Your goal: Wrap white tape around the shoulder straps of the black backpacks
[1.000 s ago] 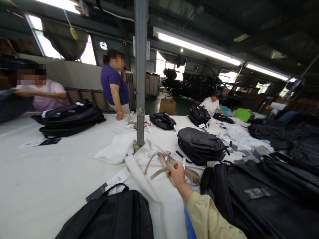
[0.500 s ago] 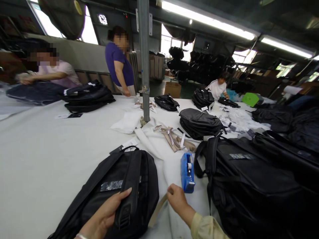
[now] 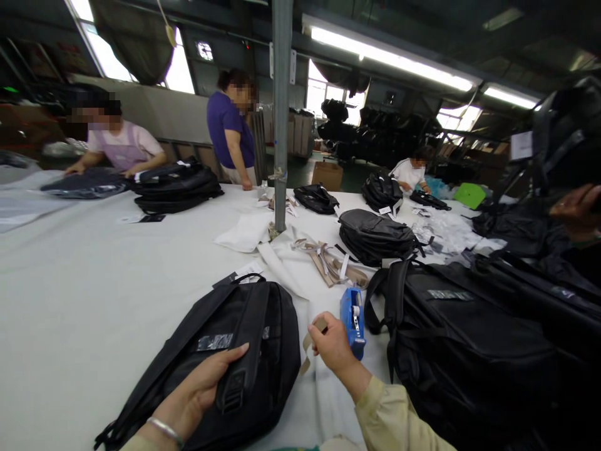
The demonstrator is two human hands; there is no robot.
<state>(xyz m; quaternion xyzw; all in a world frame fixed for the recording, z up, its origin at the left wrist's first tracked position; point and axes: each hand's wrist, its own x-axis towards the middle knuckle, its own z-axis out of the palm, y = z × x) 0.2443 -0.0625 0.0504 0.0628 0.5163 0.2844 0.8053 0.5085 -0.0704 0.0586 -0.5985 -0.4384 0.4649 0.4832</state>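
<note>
A black backpack [image 3: 244,332] lies flat in front of me on the white table [image 3: 84,282]. My left hand [image 3: 201,388] rests on its front with the fingers wrapped over a strap and buckle. My right hand [image 3: 331,347] is closed in a pinch on a beige strip [image 3: 310,347], held just right of the backpack. A blue tape dispenser [image 3: 353,319] stands right beside my right hand.
A bundle of beige strips [image 3: 335,266] lies by the steel pole [image 3: 280,119]. Black backpacks [image 3: 469,338] crowd the right side, another [image 3: 375,235] sits farther back. Three people work at the far edge; a further person's hand [image 3: 575,210] shows at right.
My right hand pulled back from the strip bundle to beside the backpack, bringing one beige strip. My left hand came to rest on the backpack. The view tilted down, then lifted slightly.
</note>
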